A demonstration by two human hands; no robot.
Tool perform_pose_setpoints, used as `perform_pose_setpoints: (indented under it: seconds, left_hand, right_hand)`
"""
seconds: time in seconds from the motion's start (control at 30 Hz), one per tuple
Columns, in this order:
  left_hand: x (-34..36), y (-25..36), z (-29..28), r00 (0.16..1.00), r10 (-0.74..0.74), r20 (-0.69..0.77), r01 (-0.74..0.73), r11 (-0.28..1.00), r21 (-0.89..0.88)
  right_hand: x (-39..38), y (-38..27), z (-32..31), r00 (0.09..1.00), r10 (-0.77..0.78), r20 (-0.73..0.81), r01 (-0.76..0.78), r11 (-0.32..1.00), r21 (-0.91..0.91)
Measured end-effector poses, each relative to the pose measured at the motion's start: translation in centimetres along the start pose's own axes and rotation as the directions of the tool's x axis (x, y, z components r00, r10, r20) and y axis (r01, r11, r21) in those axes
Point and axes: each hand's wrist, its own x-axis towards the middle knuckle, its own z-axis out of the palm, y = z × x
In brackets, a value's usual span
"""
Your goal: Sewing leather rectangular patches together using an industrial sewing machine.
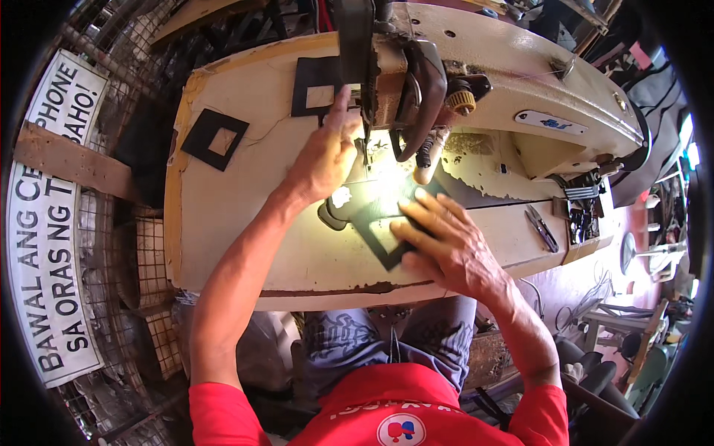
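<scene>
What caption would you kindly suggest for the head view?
Right hand on a dark cutout piece, left hand at the sewing machine.

A hard white glare burns at the sewing machine (513,82), washing out detail and spilling over the dark piece (375,208). From here, the space under the tabletop (216,201) looks dim, while patches at far right bleach white. The head view curves toward its black rim.

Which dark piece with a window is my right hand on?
The dark piece nearest your lap, under your right hand; the other two lie farther left.
</scene>
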Motion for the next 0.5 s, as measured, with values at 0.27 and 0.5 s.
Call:
perform_pose_setpoints:
  seconds: [0.27, 0.5]
  left_hand:
    - [-5.4, 3.0, 0.9, 0.989, 0.146, -0.024, -0.119, 0.882, 0.456]
    - [-5.0, 3.2, 1.5, 0.965, 0.263, 0.002, -0.222, 0.812, 0.54]
  right_hand:
    - [3.2, -1.5, 2.5, 0.925, 0.304, -0.226, -0.331, 0.939, -0.095]
    - [1.3, -1.1, -0.1, 0.955, 0.207, -0.211, -0.231, 0.968, -0.096]
